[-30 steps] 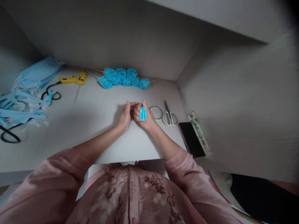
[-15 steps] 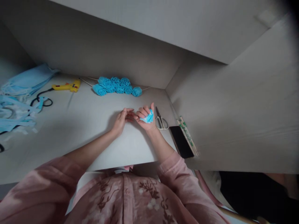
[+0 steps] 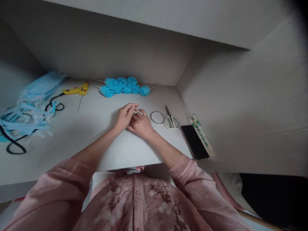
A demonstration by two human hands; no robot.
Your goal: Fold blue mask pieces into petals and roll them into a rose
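Over the middle of the desk, my left hand and my right hand are pressed together. Both have their fingers bent inward and closed; whatever lies between them is hidden. My right hand is turned back-up, with its thumb side toward the left fingers. Just right of it lies a thin ring of wire, beside scissors with white handles. Behind the hands rests a row of several blue crepe-like roses on thin sticks.
At the left are a yellow glue gun with a black cord, a stack of blue face masks and cut mask strips. A dark phone and wrapped chopsticks lie along the right wall. A shelf overhangs the desk.
My right hand has rolled over from palm up and moved left against my left hand. The blue and white folded piece it held is out of sight. The wire ring has come into view.
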